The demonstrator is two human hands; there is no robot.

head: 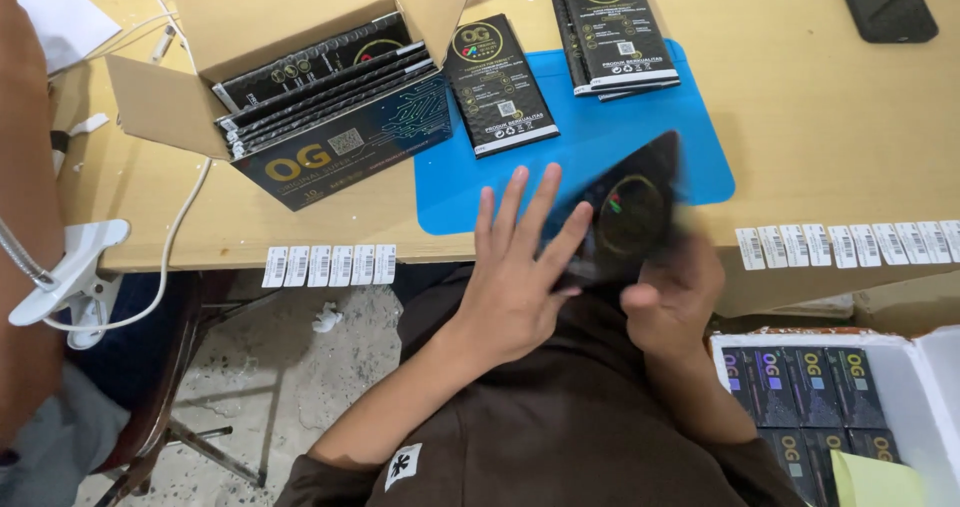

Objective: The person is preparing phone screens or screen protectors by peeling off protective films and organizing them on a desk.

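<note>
- Right hand (672, 297) grips a flat black packet (630, 212) by its near lower edge, fingers curled closed around it; the packet is motion-blurred, tilted up over the near edge of the blue mat (700, 167).
- Left hand (515, 267) lies open and flat, fingers spread, holding nothing; its fingertips touch or nearly touch the packet's left edge (blur prevents saying which).
- The packet sits at about 6 o'clock on the mat. One single black packet (500, 85) lies at 10 o'clock of it, and a small stack of packets (612, 29) at 12 o'clock.
- Open cardboard carton (300, 77) at 10 o'clock, further out, packed with more packets on edge.
- Rows of white barcode stickers (330, 265) hang on the table's near edge at 8 o'clock; a second row (850, 244) at 3 o'clock.
- White tray of small dark boxes (800, 387) at 5 o'clock, beside the person's lap.
- Judgement on handling: the step looks like smoothing or pressing the packet's face. It would go best with the packet steadied flat on the mat, the right-hand pinch kept to the edge, and the left palm sweeping evenly outward (avoids creasing).
- Risk: a thin, glossy packet may slip from an edge-only pinch.
</note>
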